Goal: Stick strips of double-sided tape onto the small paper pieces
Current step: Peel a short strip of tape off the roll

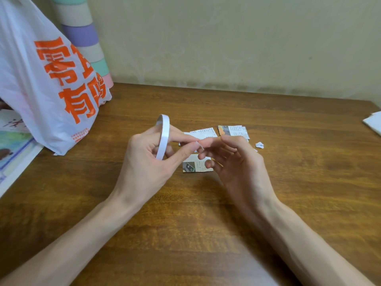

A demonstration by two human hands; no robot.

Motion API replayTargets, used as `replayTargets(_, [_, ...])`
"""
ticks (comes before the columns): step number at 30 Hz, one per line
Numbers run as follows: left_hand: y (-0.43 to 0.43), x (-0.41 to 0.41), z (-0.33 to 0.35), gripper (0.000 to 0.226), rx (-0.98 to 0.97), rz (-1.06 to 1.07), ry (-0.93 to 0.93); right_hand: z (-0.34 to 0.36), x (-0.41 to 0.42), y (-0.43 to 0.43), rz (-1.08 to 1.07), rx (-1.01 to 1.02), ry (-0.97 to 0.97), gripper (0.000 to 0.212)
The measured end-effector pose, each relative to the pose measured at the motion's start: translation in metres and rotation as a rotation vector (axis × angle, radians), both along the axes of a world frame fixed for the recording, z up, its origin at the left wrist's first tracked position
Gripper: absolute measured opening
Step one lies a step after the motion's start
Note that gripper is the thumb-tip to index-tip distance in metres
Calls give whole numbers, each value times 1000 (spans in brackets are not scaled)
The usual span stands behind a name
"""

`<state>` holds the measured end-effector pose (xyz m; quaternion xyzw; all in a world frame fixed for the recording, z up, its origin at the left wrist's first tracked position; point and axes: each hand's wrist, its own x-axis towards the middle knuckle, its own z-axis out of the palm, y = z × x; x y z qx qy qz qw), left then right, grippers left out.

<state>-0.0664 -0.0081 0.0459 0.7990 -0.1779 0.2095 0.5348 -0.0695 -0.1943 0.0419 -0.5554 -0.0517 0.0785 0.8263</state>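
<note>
My left hand (150, 159) holds a thin white roll of double-sided tape (163, 136) upright, fingers through its ring. My right hand (231, 159) meets the left at the fingertips, pinching the short free end of the tape (199, 145). Under and behind the hands lie small printed paper pieces on the wooden table (206, 213): one with a dark picture (190, 167) below my fingers, one (204, 133) behind them, and a small stack (234, 131) to the right. A tiny white scrap (259, 144) lies right of the stack.
A white plastic bag with orange characters (47, 79) stands at the back left, in front of a striped pastel column (82, 34). Printed sheets (14, 149) lie at the left edge. White paper (374, 122) pokes in at the right edge. A wall bounds the table's far side.
</note>
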Motion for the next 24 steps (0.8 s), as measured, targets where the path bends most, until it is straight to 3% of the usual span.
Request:
replayTargets(6, [-3,-3,-2,5,49,268,-174,3,-5,8,53,-37,-76,37])
replayTargets(9, [-1,-1,-3,4,-20,285,-137,-6,-5,15,89,-230,-167,35])
replayTargets(12, [-4,-3,-2,7,-133,229,-39,-8,0,11,75,-305,-50,83])
replayTargets(13, [-6,-4,-2,8,-182,201,5,-7,1,6,39,-322,-55,87])
replayTargets(16, [-13,-7,-3,13,-336,102,199,-5,8,-6,-158,-473,-286,50])
replayTargets(19, [-16,-5,-4,23,-363,39,336,-5,16,-12,-335,-511,-367,4])
replayTargets(24, [-22,0,3,38,-370,-70,446,11,23,-17,-359,-574,-385,22])
